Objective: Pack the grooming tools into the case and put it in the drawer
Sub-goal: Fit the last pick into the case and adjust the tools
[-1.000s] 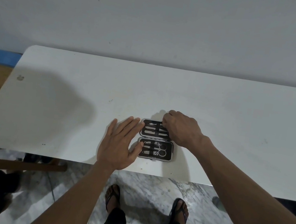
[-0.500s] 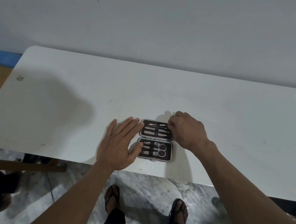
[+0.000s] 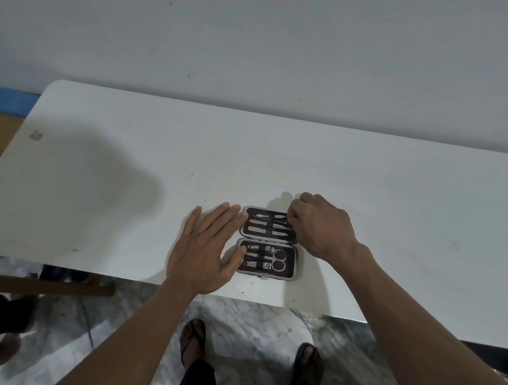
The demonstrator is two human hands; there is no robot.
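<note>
Case point(image 3: 268, 243) open flat near front edge of table point(image 3: 410, 196), tools point(image 3: 269, 224) strapped in both halves. Right hand point(image 3: 321, 227) shifted from upper half's middle to its right edge — fingers curled there, grip unclear. Left hand point(image 3: 205, 247) flat, steadying case — unmoved. Packing likely done; closing next.

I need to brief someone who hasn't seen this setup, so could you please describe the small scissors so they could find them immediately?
On the white table, near its front edge, a grooming case lies open between the two hands. The scissors sit in the nearer half, at its right end. Their two round finger loops set them apart from the slim straight tools beside them.
</note>
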